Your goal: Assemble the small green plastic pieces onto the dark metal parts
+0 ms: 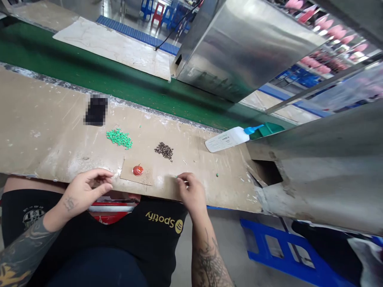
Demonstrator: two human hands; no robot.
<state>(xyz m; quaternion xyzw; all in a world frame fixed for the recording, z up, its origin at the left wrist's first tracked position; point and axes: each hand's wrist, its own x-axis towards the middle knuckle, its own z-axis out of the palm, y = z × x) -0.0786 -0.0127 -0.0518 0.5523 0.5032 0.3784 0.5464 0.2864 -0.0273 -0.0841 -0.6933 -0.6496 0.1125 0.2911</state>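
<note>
My left hand (86,189) rests at the near edge of the worn brown worktable (44,131), fingers curled and pinched together; whatever they hold is too small to make out. My right hand (190,191) lies at the same edge further right, fingertips pinched on a thin tool or tiny piece I cannot name. Between the hands a small cardboard piece (137,172) carries a red round blob (138,170) and a patch of tiny pale beads (146,176). Beyond it lie a pile of green beads (119,138) and a pile of dark brown beads (164,150).
A white squeeze bottle with a blue nozzle (230,138) lies on its side at the table's right. A dark blurred object (96,111) sits at the back left. A green conveyor belt (89,71) runs behind, metal housings (248,44) stand at right, and a blue stool (281,251) is below.
</note>
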